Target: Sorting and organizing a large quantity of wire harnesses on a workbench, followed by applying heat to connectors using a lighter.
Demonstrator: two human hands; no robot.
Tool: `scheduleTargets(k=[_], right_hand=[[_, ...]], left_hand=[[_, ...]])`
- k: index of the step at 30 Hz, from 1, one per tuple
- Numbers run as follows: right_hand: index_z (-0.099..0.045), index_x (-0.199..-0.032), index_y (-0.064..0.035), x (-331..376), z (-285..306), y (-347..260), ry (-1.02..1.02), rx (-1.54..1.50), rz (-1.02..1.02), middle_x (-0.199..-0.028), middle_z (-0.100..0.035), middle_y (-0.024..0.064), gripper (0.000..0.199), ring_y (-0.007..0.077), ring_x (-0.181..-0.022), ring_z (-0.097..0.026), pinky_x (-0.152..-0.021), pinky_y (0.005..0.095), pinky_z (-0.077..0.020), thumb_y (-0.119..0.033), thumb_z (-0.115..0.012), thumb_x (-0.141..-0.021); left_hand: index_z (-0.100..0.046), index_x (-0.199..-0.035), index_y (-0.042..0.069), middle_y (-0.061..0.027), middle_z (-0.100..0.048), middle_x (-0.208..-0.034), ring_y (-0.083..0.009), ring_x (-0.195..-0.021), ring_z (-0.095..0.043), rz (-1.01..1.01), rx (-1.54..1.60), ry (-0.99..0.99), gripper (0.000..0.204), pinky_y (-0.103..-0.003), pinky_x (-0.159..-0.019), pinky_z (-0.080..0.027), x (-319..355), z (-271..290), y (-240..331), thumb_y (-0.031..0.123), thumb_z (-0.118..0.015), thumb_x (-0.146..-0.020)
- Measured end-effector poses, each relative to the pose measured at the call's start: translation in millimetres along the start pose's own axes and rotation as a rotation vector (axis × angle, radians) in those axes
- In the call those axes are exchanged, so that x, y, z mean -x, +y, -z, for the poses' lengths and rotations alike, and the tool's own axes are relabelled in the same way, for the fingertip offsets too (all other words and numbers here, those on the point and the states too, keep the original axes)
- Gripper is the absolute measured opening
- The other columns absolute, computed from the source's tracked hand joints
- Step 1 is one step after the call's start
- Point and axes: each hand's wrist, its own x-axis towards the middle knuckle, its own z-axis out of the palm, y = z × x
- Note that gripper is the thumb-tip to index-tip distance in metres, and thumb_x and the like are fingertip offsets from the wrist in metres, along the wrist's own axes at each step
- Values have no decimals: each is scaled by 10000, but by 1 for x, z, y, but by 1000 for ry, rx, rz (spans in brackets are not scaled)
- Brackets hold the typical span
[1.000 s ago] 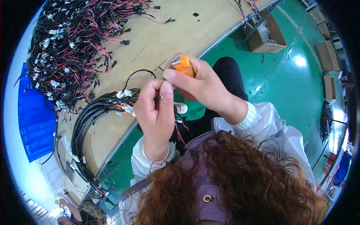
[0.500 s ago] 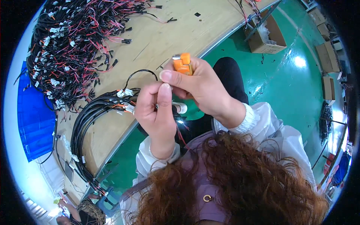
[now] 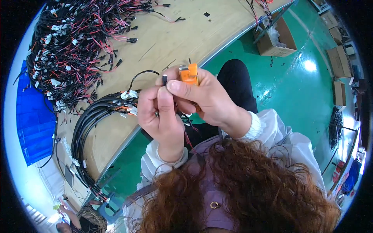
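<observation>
My right hand (image 3: 211,97) is closed round an orange lighter (image 3: 189,75), whose metal top points away from me. Fingers and thumb of my left hand (image 3: 161,114) are pressed together beside it, the two thumbs almost touching. Between the fingertips a short black tube-like end (image 3: 164,80) sticks up; its lower part is hidden, and the left fingers pinch it. No flame shows at the lighter. Thin red wires (image 3: 189,141) hang below my hands, partly hidden.
A bundle of black cables (image 3: 83,132) with white connectors curves along the wooden table (image 3: 163,42) on my left. A large heap of black and red wires (image 3: 74,50) lies at the far left beside a blue sheet (image 3: 35,116). Cardboard box (image 3: 278,48) stands on the green floor.
The black end has come into view between my fingertips. My right hand with the lighter has lowered slightly toward me, and its thumb has shifted a little nearer.
</observation>
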Motion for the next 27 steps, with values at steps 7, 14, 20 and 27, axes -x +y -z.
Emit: scheduleTargets(k=[7, 14, 20, 27], right_hand=[[-552, -754, -35, 1, -6, -1, 74, -43, 84, -566, -464, -36, 128, 20, -442, -361, -386, 169, -264, -148, -575, -810], [-559, -724, -29, 1, -4, -4, 91, -82, 56, -552, -465, -31, 106, 20, -421, -353, -379, 171, -261, -107, -567, -796], [-540, -908, -8, -12, 12, -11, 73, -431, -16, -897, -563, 112, 325, 143, -530, -502, -519, 254, -441, -293, -386, -881], [-535, -1054, 12, -20, 17, -28, -122, -861, 125, -1222, -430, 136, 398, 244, -1141, -395, -1026, 362, -243, -309, -383, -876]], left_hand=[[-440, -744, 19, -32, -475, -566, -72, -421, -408, -67, -83, -32, 167, -183, -407, -298, 5, 0, -2, 115, -444, -881], [-457, -784, -1, -56, -502, -593, -95, -464, -467, -53, -112, -55, 123, -195, -428, -359, 7, 0, 1, 90, -465, -866], [-482, -800, 2, -44, -515, -721, -43, -473, -378, -142, -359, 55, 171, -158, -391, -285, -1, 9, -13, 159, -477, -868], [-470, -772, 45, 33, -409, -621, 4, -476, -263, 39, -150, 145, 125, -153, -398, -176, -5, 5, 5, 135, -489, -857]])
